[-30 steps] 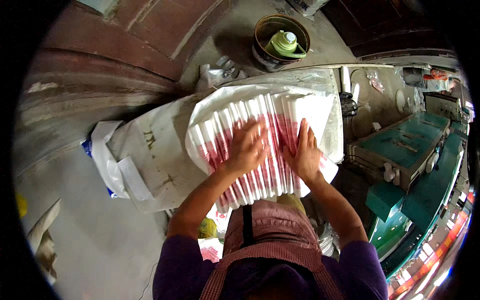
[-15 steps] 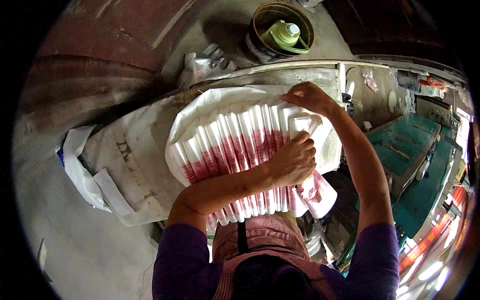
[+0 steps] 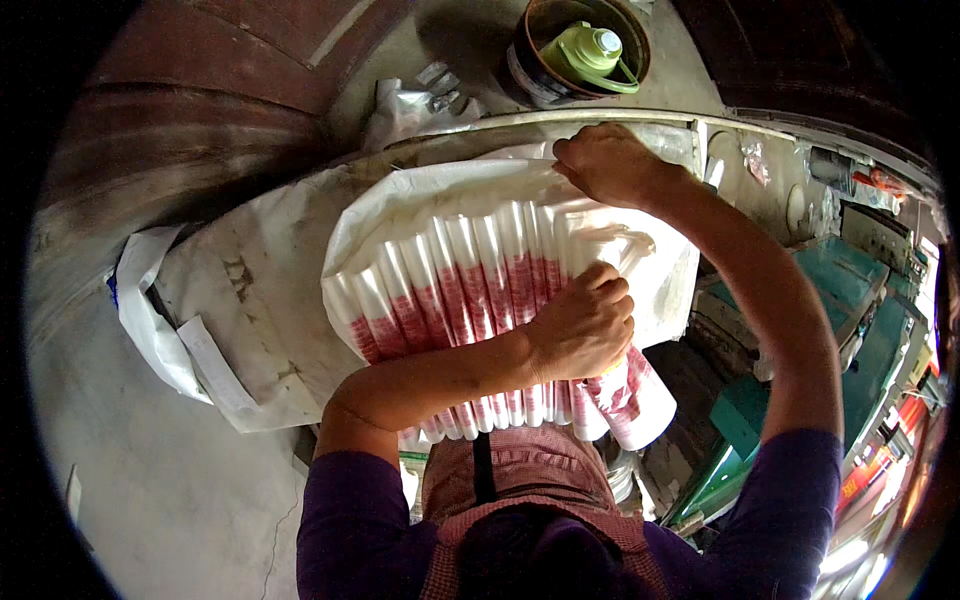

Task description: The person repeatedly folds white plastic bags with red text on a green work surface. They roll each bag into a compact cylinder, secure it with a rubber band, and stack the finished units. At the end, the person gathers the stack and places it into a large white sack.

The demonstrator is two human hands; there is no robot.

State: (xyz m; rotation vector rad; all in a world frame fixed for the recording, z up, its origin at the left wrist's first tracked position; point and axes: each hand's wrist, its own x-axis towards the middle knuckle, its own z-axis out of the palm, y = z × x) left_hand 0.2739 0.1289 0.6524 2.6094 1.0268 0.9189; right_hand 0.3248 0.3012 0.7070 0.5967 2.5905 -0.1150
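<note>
A row of white plastic bag bundles with red print (image 3: 470, 290), rolled or folded into long strips, lies side by side on a white plastic sack (image 3: 375, 215). My left hand (image 3: 582, 325) is closed in a fist at the right end of the row, gripping gathered plastic from the bundles. Below that fist, a loose bundle end (image 3: 645, 410) sticks out at an angle. My right hand (image 3: 615, 165) is at the sack's far edge, its fingers curled and closed around the white sheet there. My left forearm hides the middle of the row.
The sack lies on a worn, pale-covered bench (image 3: 255, 290). Beyond it, a dark bucket (image 3: 525, 85) holds a green jug (image 3: 585, 50), beside a crumpled clear plastic bag (image 3: 400, 110). Green machinery (image 3: 870, 340) stands at the right. White strips (image 3: 155, 320) hang at the bench's left end.
My right hand has moved up and slightly left along the sack's far edge, and its elbow has swung outward to the right. My left fist stays on the gathered plastic.
</note>
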